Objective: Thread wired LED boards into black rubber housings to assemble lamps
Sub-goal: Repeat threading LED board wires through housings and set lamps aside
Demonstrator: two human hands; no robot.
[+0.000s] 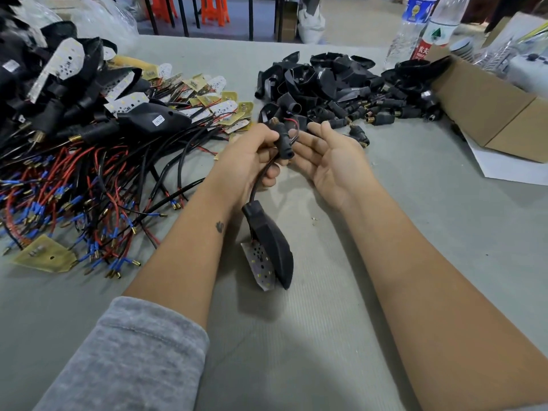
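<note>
My left hand grips a black rubber stem sleeve with a brass threaded tip and red and black wires coming out of its far end. A black cable runs down from it to a black lamp housing that hangs below, with a white LED board sticking out of its lower side. My right hand is held palm up just right of the sleeve, fingers straight, fingertips near the wires. Whether it touches them I cannot tell.
A heap of wired LED boards and assembled lamps fills the left of the grey table. Empty black housings and stems lie piled at the back right beside a cardboard box and two water bottles.
</note>
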